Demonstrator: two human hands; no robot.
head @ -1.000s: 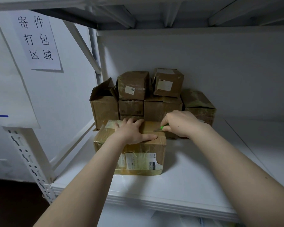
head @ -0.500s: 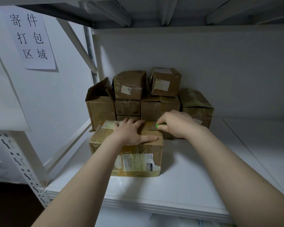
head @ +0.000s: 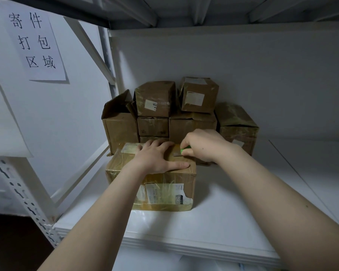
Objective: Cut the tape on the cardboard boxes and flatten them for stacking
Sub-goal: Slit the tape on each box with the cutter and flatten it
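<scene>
A taped cardboard box with a torn white label on its near side stands on the white shelf. My left hand lies flat on the box's top, fingers spread, thumb along the near edge. My right hand grips a green-handled cutter at the right part of the top, its blade on the tape. Most of the cutter is hidden in my fist.
Several taped cardboard boxes are stacked against the back wall, the leftmost one with its flaps open. A paper sign hangs on the left wall. A perforated upright stands at the shelf's left front corner.
My right hand with the cutter has shifted a little leftward along the box top, toward my left hand. The left hand stays pressed on the box.
</scene>
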